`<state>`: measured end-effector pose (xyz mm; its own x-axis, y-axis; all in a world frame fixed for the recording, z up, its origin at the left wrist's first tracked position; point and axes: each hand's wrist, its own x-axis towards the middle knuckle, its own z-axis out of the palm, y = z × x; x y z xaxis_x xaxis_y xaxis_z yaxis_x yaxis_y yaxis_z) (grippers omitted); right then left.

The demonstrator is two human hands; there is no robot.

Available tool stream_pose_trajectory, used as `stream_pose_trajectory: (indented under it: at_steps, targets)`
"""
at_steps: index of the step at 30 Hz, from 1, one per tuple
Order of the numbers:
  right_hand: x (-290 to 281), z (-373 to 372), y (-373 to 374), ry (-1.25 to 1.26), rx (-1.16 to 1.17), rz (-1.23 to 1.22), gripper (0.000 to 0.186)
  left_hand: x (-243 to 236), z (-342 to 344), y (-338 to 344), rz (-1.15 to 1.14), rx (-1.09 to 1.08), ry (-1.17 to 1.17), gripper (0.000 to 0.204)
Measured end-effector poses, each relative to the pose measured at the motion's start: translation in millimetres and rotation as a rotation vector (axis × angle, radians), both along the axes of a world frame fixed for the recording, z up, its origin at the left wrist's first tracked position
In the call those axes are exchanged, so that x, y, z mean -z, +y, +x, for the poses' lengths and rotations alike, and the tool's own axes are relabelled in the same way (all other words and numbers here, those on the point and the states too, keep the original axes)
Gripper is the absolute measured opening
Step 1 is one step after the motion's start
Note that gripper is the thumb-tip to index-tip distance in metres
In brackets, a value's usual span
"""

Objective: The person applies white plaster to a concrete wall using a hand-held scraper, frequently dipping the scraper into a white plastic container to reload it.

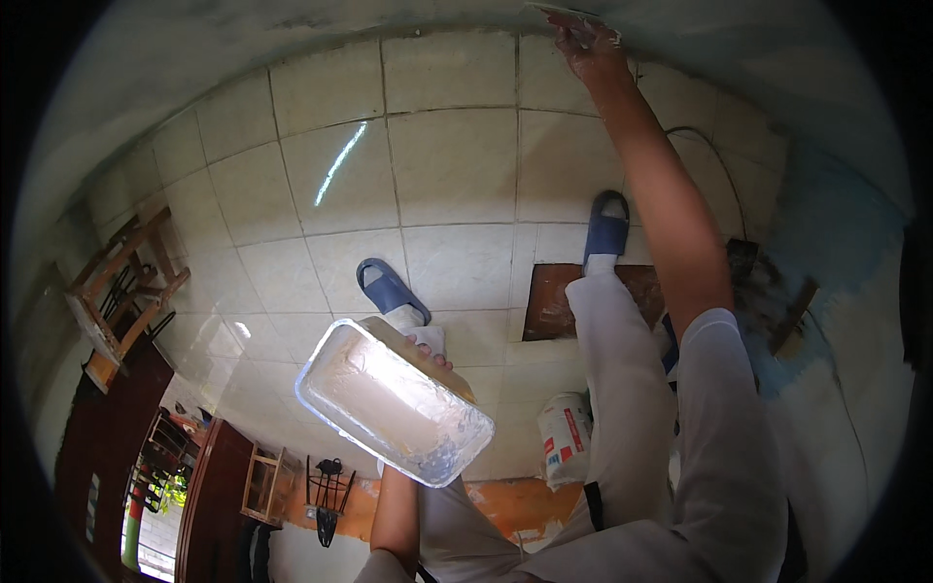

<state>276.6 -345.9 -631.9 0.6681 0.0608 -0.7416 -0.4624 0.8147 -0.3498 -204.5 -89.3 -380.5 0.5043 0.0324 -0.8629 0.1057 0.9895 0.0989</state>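
Observation:
My left hand is closed on the far side of a white rectangular plastic tub, its fingertips showing over the edge. The tub tilts, and wet-looking whitish filler coats the inside. At the far top, my right arm stretches out to the wall. My right hand, smeared with pale filler, grips a flat reddish putty scraper against or very close to the wall surface. Whether the blade touches is hard to tell.
Pale tiles cover the floor under my blue slippers. A brown board lies by my right foot, and a white-and-red sack stands behind it. Wooden chairs are at left. A cable runs along the right.

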Motion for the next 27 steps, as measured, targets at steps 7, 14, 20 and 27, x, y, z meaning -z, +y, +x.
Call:
stream_pose_trajectory:
  at_steps: [7, 14, 20, 27]
  targets:
    - [-145.4, -55.2, 33.5, -0.252, -0.075, -0.065, 0.030, -12.8, 0.5, 6.8, -0.004, -0.024, 0.082, 0.053]
    - [-74.2, -136.1, 50.6, -0.016, 0.079, -0.187, 0.027, -6.2, -0.4, 12.2, 0.007, -0.039, -0.049, 0.047]
    - [62.1, -90.9, 85.5, 0.089, -0.055, -0.172, 0.043, -1.1, -9.1, 11.8, 0.089, -0.043, 0.055, 0.052]
    - [36.9, -37.6, 81.6, -0.065, 0.078, -0.081, 0.027, 1.0, -19.8, 14.6, 0.087, -0.067, 0.093, 0.052]
